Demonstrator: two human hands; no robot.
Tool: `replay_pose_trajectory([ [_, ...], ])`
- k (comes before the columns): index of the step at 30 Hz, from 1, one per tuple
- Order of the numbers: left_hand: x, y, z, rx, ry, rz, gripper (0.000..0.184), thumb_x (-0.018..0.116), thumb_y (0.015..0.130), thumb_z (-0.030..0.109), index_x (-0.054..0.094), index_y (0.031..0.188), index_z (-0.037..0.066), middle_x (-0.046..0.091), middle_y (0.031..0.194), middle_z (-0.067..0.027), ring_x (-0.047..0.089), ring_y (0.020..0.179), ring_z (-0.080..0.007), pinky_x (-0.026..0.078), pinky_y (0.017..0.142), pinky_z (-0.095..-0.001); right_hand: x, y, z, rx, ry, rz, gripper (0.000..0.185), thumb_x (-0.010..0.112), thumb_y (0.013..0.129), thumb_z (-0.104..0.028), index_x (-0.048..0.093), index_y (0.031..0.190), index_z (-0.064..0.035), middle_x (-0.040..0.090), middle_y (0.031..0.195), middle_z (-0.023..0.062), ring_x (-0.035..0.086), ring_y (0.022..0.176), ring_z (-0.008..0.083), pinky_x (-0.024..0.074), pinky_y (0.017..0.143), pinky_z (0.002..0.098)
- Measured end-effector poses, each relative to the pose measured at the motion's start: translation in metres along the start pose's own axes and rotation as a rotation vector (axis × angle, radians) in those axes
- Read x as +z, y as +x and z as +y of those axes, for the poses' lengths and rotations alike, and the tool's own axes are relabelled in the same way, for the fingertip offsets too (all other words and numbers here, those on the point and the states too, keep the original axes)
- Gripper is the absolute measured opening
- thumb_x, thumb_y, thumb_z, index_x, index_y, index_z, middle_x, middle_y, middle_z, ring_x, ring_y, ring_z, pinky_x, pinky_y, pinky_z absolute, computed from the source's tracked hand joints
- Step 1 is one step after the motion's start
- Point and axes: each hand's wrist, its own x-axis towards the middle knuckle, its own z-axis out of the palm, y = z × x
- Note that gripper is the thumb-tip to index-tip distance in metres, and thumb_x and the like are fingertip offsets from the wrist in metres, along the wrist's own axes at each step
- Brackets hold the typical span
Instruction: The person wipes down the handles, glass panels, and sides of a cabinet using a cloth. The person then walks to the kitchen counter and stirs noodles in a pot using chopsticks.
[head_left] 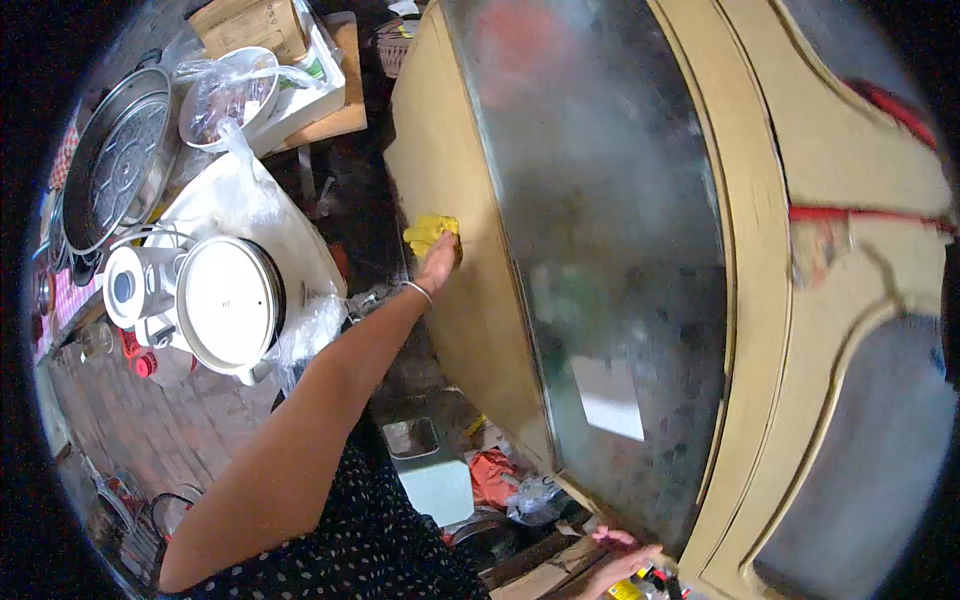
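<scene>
My left hand (437,265), with a thin bracelet at the wrist, is closed on a crumpled yellow cloth (428,233). It presses the cloth against the tan panel (470,300) of a large cabinet. Beside that panel runs a dark, cloudy glass pane (620,230) with blurred reflections and a pale rectangular patch. At the bottom edge is my right hand (610,577), partly cut off. Its fingers look apart near the cabinet's lower corner, and whether they touch it I cannot tell.
Left of the cabinet stand a white lidded pot (228,305), a large round metal pan (118,165) and a plastic-wrapped bowl (230,100). Below lie a red-capped bottle (147,364) on the brick floor (120,410), a pale bin (437,492) and red plastic (490,476).
</scene>
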Motion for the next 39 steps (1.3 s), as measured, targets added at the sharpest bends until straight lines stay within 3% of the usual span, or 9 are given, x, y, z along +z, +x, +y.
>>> replay_pose_trajectory([
  [3, 0.01, -0.05, 0.022, -0.189, -0.345, -0.149, 0.06, 0.035, 0.097, 0.045, 0.039, 0.137, 0.0, 0.043, 0.139, -0.0088, 0.038, 0.127, -0.0195, 0.028, 0.106, -0.0308, -0.003, -0.002, 0.0, -0.001, 0.049, -0.019, 0.082, 0.02, 0.093, -0.065, 0.053, 0.056, 0.0007, 0.059, 0.057, 0.019, 0.056, 0.046, 0.0256, 0.0482, 0.05, 0.0324],
  [9, 0.026, -0.148, 0.076, -0.048, -0.039, -0.179, 0.065, 0.037, 0.096, 0.047, 0.034, 0.14, 0.0, 0.041, 0.141, -0.009, 0.035, 0.13, -0.0221, 0.023, 0.109, -0.0324, 0.002, -0.005, -0.011, -0.074, 0.059, -0.182, 0.083, 0.019, 0.094, -0.064, 0.056, 0.059, 0.0017, 0.062, 0.059, 0.0182, 0.059, 0.048, 0.0236, 0.0476, 0.048, 0.0286],
  [17, 0.033, -0.166, 0.144, -0.199, -0.25, -0.265, 0.049, 0.043, 0.092, 0.053, 0.05, 0.12, 0.013, 0.054, 0.108, -0.0058, 0.051, 0.096, -0.0232, 0.043, 0.086, -0.041, 0.003, -0.006, -0.015, -0.152, 0.067, -0.286, 0.08, 0.02, 0.096, -0.059, 0.06, 0.063, 0.0018, 0.064, 0.062, 0.0162, 0.062, 0.051, 0.0203, 0.0488, 0.051, 0.0271],
  [19, 0.028, -0.168, 0.161, -0.264, -0.254, -0.268, 0.051, 0.045, 0.091, 0.053, 0.049, 0.123, 0.014, 0.054, 0.114, -0.0054, 0.051, 0.101, -0.0229, 0.043, 0.088, -0.0398, 0.004, -0.008, -0.019, -0.162, 0.054, -0.295, 0.082, 0.018, 0.096, -0.06, 0.061, 0.064, 0.003, 0.065, 0.062, 0.0163, 0.062, 0.052, 0.02, 0.0486, 0.052, 0.0276],
  [25, 0.042, -0.203, 0.136, -0.083, -0.106, -0.233, 0.052, 0.039, 0.095, 0.047, 0.049, 0.125, 0.006, 0.052, 0.119, -0.0052, 0.048, 0.107, -0.0185, 0.036, 0.095, -0.0314, 0.009, -0.006, -0.017, -0.168, 0.111, -0.296, 0.085, 0.015, 0.099, -0.054, 0.062, 0.06, 0.005, 0.064, 0.059, 0.0147, 0.059, 0.049, 0.0191, 0.0472, 0.05, 0.0275],
  [28, 0.05, -0.242, 0.1, -0.08, -0.206, -0.349, 0.051, 0.039, 0.096, 0.047, 0.051, 0.123, 0.006, 0.055, 0.114, -0.0042, 0.049, 0.107, -0.0163, 0.037, 0.096, -0.0306, 0.01, -0.007, -0.02, -0.172, 0.14, -0.303, 0.082, 0.018, 0.098, -0.054, 0.061, 0.059, 0.0042, 0.063, 0.059, 0.0155, 0.06, 0.05, 0.0192, 0.0465, 0.048, 0.0266],
  [29, 0.058, -0.282, 0.125, -0.251, -0.275, -0.334, 0.052, 0.039, 0.095, 0.049, 0.053, 0.122, 0.006, 0.055, 0.113, -0.0037, 0.048, 0.11, -0.0162, 0.038, 0.097, -0.0331, 0.009, -0.006, -0.017, -0.185, 0.157, -0.33, 0.082, 0.019, 0.097, -0.057, 0.061, 0.06, 0.0037, 0.063, 0.059, 0.0162, 0.062, 0.05, 0.0202, 0.0474, 0.048, 0.0263],
  [30, 0.061, -0.294, 0.097, -0.072, -0.371, -0.451, 0.055, 0.04, 0.095, 0.052, 0.052, 0.123, 0.006, 0.054, 0.116, -0.0048, 0.048, 0.11, -0.0176, 0.038, 0.098, -0.0347, 0.009, -0.005, -0.016, -0.196, 0.148, -0.333, 0.083, 0.018, 0.097, -0.056, 0.061, 0.06, 0.0041, 0.064, 0.059, 0.0166, 0.062, 0.05, 0.0199, 0.0471, 0.048, 0.0255],
  [39, 0.122, -0.429, 0.014, -0.384, -0.403, -0.224, 0.048, 0.042, 0.095, 0.038, 0.049, 0.127, 0.003, 0.054, 0.112, -0.0055, 0.049, 0.101, -0.0152, 0.039, 0.089, -0.0281, 0.006, -0.004, -0.021, -0.182, 0.132, -0.333, 0.079, 0.022, 0.099, -0.053, 0.062, 0.06, 0.0034, 0.063, 0.058, 0.0145, 0.058, 0.049, 0.0176, 0.0455, 0.048, 0.0271],
])
